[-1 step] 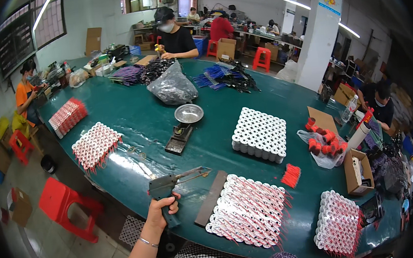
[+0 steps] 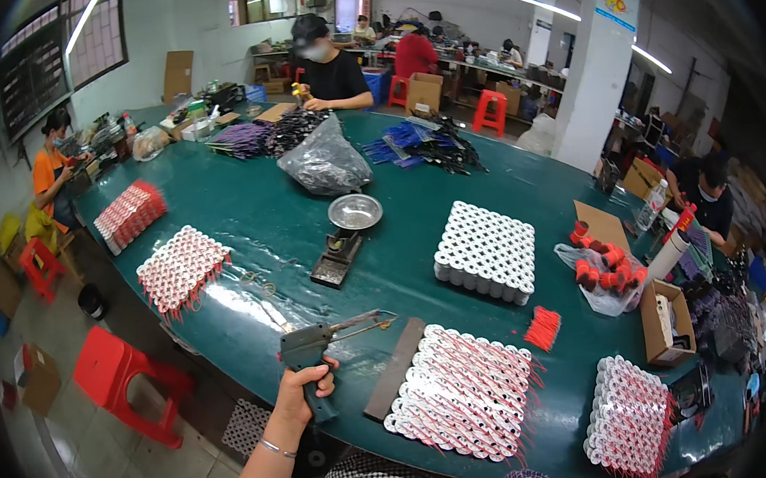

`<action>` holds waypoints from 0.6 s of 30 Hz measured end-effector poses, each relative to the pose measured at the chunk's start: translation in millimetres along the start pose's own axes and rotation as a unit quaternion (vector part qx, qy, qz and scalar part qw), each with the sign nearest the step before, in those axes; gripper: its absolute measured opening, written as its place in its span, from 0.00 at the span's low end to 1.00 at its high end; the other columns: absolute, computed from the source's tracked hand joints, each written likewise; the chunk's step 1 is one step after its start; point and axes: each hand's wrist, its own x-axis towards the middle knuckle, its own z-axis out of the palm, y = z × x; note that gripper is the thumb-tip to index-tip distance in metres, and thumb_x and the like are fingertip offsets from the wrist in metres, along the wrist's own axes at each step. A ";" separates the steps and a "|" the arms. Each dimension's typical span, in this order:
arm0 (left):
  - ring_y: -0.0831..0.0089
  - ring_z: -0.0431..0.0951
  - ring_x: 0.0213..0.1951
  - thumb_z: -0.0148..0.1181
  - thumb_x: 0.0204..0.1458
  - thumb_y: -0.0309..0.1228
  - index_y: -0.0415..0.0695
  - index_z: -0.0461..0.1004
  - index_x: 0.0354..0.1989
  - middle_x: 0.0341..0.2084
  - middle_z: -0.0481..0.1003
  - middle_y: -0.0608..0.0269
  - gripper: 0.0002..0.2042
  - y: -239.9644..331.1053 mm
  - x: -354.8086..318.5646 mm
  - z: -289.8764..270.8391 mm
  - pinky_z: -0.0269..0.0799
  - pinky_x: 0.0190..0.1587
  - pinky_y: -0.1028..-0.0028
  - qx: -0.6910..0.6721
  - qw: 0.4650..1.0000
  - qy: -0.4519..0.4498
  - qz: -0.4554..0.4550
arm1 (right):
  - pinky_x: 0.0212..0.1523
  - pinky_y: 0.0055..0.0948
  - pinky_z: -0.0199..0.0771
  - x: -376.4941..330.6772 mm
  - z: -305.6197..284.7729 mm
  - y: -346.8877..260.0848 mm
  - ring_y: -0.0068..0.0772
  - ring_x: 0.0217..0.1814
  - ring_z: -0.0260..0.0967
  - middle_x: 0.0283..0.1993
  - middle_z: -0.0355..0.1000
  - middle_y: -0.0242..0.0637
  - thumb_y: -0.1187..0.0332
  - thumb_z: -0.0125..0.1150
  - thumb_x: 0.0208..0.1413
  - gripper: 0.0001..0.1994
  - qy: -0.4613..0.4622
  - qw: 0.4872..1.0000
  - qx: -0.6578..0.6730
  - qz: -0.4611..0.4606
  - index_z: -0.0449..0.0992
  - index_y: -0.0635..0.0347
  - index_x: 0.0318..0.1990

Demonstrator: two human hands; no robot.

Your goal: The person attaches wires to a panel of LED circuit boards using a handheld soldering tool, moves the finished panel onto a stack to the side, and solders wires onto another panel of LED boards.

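My left hand (image 2: 304, 394) is closed around the grip of a dark grey-green soldering gun (image 2: 306, 348). The gun's thin metal tip points right, above a dark flat bar (image 2: 394, 369) on the green table. Just right of that bar lies a block of white-topped round cells (image 2: 460, 394), with red wires strung in slanting rows across it. The tip appears to be clear of the block. Beyond the block's upper right corner rests a bundle of short red wires (image 2: 543, 329). My right hand does not show.
Around the green table (image 2: 403, 264) are a bare cell block (image 2: 484, 253), a wired block (image 2: 629, 418), two more wired blocks at left, a metal dish on a stand (image 2: 355, 212), a plastic bag (image 2: 325, 158) and red spools (image 2: 609, 269). A red stool (image 2: 122, 376) stands left. Co-workers sit around.
The whole view has shifted slightly, so things sit a little further right. My left hand keeps its hold on the soldering gun.
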 end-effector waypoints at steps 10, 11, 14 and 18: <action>0.76 0.70 0.21 0.62 0.50 0.19 0.28 0.75 0.40 0.35 0.76 0.50 0.10 1.9 -1.0 1.4 0.67 0.22 0.78 -0.009 1.000 -0.019 0.001 | 0.52 0.37 0.77 -41.8 -49.6 -117.2 0.33 0.58 0.70 0.57 0.71 0.43 0.84 0.62 0.48 0.23 0.056 0.998 0.020 0.027 0.73 0.70 0.55; 0.75 0.70 0.21 0.62 0.50 0.19 0.28 0.74 0.40 0.35 0.76 0.50 0.10 1.8 -0.6 2.2 0.67 0.22 0.78 -0.012 1.000 -0.022 0.000 | 0.52 0.37 0.77 -44.9 -54.7 -129.3 0.32 0.58 0.71 0.56 0.72 0.43 0.84 0.62 0.48 0.23 0.063 0.997 0.021 0.030 0.74 0.70 0.55; 0.75 0.71 0.22 0.61 0.50 0.18 0.29 0.74 0.41 0.35 0.76 0.50 0.10 2.2 -1.1 4.3 0.67 0.23 0.78 -0.013 1.000 -0.019 -0.003 | 0.49 0.36 0.78 -56.8 -73.2 -161.8 0.30 0.55 0.72 0.54 0.74 0.41 0.85 0.61 0.48 0.21 0.083 0.995 0.030 0.037 0.75 0.69 0.54; 0.75 0.72 0.22 0.61 0.50 0.18 0.29 0.74 0.41 0.35 0.76 0.50 0.10 -0.5 -1.9 0.3 0.68 0.23 0.78 -0.010 1.000 -0.022 -0.001 | 0.46 0.35 0.80 -71.8 -94.8 -177.9 0.27 0.52 0.74 0.51 0.76 0.39 0.85 0.60 0.48 0.20 0.110 0.992 0.048 0.039 0.77 0.68 0.52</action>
